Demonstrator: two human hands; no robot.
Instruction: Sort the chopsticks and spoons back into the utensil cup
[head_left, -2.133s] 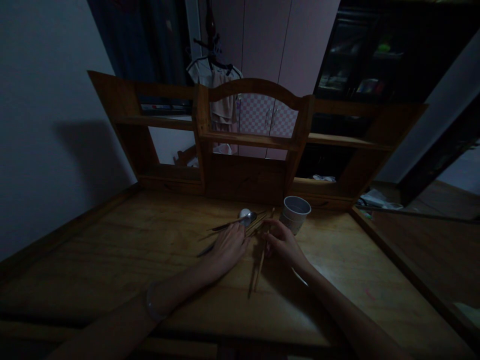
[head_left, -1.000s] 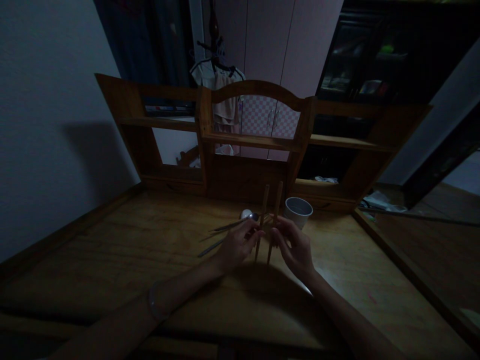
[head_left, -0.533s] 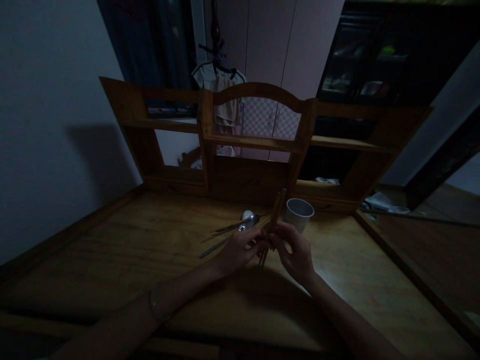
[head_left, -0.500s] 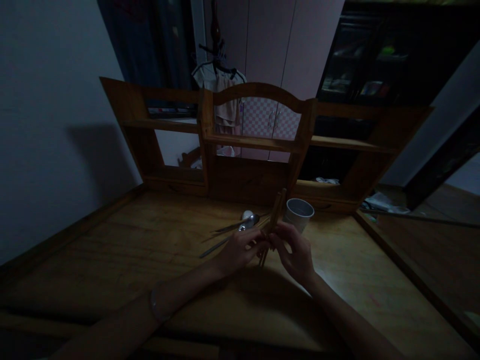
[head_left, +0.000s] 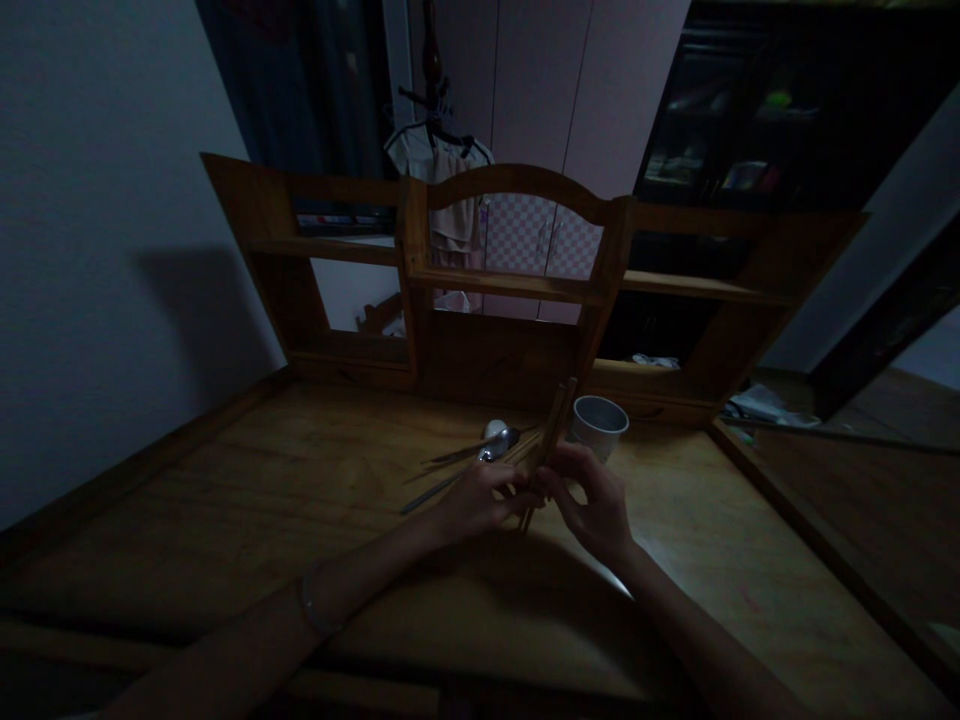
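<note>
Two wooden chopsticks (head_left: 556,425) stand tilted between my hands, their upper ends leaning right. My left hand (head_left: 487,500) pinches them from the left, and my right hand (head_left: 592,500) closes on them from the right, fingertips meeting. Just behind my right hand is a pale cup (head_left: 600,425), upright with its rim showing. Beyond my left hand lie metal spoons (head_left: 495,447), more thin sticks (head_left: 521,450) and a small white round object (head_left: 495,428). The exact finger contact is dim and partly hidden.
The wooden desk (head_left: 225,520) carries a shelf unit (head_left: 510,290) along its back edge. A wall (head_left: 112,250) borders the left side. At the right, a raised wooden edge (head_left: 810,540) bounds the desktop, with a plastic bag (head_left: 772,405) beyond it.
The chopsticks' upper ends have spread slightly apart, and the right one leans a little more to the right. My fingers have shifted slightly; the cup and spoons stay in place.
</note>
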